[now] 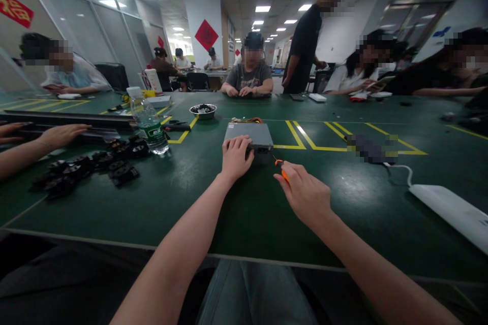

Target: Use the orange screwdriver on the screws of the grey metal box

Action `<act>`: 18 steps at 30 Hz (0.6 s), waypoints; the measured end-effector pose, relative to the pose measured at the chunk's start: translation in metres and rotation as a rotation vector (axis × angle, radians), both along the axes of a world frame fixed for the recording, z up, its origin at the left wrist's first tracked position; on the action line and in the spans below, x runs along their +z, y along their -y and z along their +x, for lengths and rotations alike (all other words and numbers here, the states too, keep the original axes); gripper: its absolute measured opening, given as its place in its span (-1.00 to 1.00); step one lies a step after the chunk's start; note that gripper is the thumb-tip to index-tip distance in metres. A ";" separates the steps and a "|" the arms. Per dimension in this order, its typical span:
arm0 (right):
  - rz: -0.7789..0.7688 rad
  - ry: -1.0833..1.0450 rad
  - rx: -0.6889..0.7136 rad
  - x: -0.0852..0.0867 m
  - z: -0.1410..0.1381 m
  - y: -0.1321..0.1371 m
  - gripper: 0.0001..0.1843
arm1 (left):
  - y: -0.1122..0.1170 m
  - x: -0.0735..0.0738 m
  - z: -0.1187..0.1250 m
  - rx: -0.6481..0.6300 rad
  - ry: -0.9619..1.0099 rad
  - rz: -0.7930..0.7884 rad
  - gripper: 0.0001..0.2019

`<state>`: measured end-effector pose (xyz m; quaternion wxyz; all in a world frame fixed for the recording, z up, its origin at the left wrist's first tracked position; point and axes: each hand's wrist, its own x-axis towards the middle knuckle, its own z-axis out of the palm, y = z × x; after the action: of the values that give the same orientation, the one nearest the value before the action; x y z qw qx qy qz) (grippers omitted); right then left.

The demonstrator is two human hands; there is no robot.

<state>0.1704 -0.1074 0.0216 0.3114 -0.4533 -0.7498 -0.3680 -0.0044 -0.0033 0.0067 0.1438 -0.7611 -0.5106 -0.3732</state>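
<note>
"Hands first: how do we list them?"

"Left hand [237, 157]: one, on the grey box [253, 133], fingers laid over the top, thumb at the near face, the front edge held between. Right hand [307, 190]: one, closed round the orange handle of a screwdriver [282, 169]."

"And where do we enter the box?"

"Flat on the green table [183, 218], straight ahead of us. It reaches beyond the left fingers, and its near right corner lies just ahead and to the left of the right hand. A socket shows in the near face; coloured wires [247, 120] lie at the far edge."

"Screwdriver tip?"

"Pointed at that near right corner. We cannot tell whether it touches."

"Items to our left?"

"Water bottle [149, 124], upright, green label. Black parts [122, 172], a heap, near the bottle. Metal bowl [204, 116], holding small pieces, beyond the box and to its left. Another person's hand [64, 135], over dark strips [95, 121], well apart from ours."

"To our right?"

"White slab [452, 210], one, with a white cable [409, 175] running to a dark object [368, 150], its surface blurred. We list both well apart from the box."
</note>
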 end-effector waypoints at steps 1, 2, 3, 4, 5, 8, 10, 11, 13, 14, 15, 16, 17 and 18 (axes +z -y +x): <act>-0.003 -0.020 0.004 0.002 0.001 0.000 -0.78 | 0.000 0.000 0.000 -0.001 0.000 -0.001 -0.77; -0.008 -0.032 0.018 0.003 0.000 0.000 -0.80 | 0.000 0.000 0.000 -0.001 0.000 -0.003 -0.77; -0.017 -0.033 0.038 0.003 0.000 0.000 -0.81 | 0.000 0.000 0.000 -0.001 0.001 -0.004 -0.77; -0.028 -0.025 0.060 0.002 -0.002 0.000 -0.80 | 0.000 0.000 0.000 -0.003 0.001 -0.005 -0.76; -0.037 -0.009 0.079 0.001 -0.002 0.000 -0.78 | 0.000 0.000 0.000 -0.004 0.003 -0.003 -0.76; -0.042 0.030 0.080 -0.003 -0.001 -0.001 -0.70 | 0.001 0.000 0.000 -0.011 0.010 0.003 -0.76; -0.029 0.012 0.040 -0.003 0.001 -0.001 -0.67 | 0.001 0.001 0.000 -0.015 0.013 0.004 -0.76; -0.022 -0.002 0.021 -0.002 0.002 0.000 -0.68 | 0.001 0.001 0.000 -0.017 0.012 0.003 -0.75; -0.019 -0.018 0.013 0.001 0.001 0.001 -0.69 | 0.002 0.001 0.000 -0.016 0.008 -0.004 -0.75; -0.027 -0.009 0.028 0.002 0.000 0.001 -0.68 | 0.002 0.001 0.000 -0.012 0.006 -0.009 -0.75; -0.036 0.008 0.053 0.002 -0.002 0.002 -0.67 | 0.002 0.002 0.000 -0.009 0.004 -0.013 -0.75; -0.052 0.032 0.080 0.002 -0.004 0.003 -0.64 | 0.002 0.002 0.000 -0.008 0.001 -0.014 -0.75; -0.067 0.067 0.096 0.001 -0.005 0.004 -0.60 | 0.002 0.002 0.000 -0.007 0.000 -0.012 -0.75; -0.074 0.091 0.098 0.000 -0.006 0.004 -0.57 | 0.002 0.002 0.000 -0.008 -0.001 -0.011 -0.75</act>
<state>0.1645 -0.1112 0.0220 0.2775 -0.4102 -0.7975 -0.3444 -0.0041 -0.0051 0.0085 0.1385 -0.7640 -0.5096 -0.3707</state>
